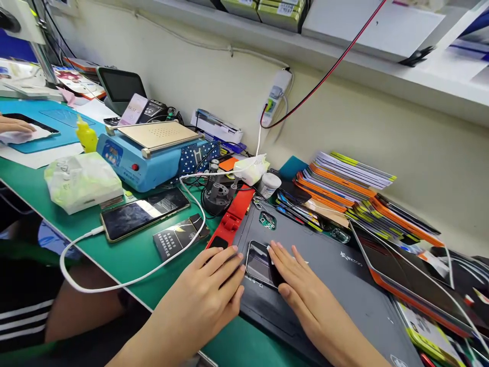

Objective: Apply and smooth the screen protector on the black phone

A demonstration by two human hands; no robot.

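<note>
A small black-screened phone (260, 265) lies face up on a dark grey work mat (324, 255). My right hand (305, 290) rests over the phone's right side with its fingers stretched out. Bits of something white peep from beneath those fingers; what it is I cannot make out. To the left of the phone is my left hand (210, 290), its fingers extended and slightly bent, their tips near the phone's left edge. Beside these fingertips lies a red hinged tool (233, 216), partly covered by the hand.
A phone with a white cable (145, 214) and a black box (179, 237) lie on the green mat. Behind stand a blue heating plate machine (145, 160) and a tissue pack (82, 181). Stacked flat packages (344, 188) line the wall. Another person's hand (15, 125) is far left.
</note>
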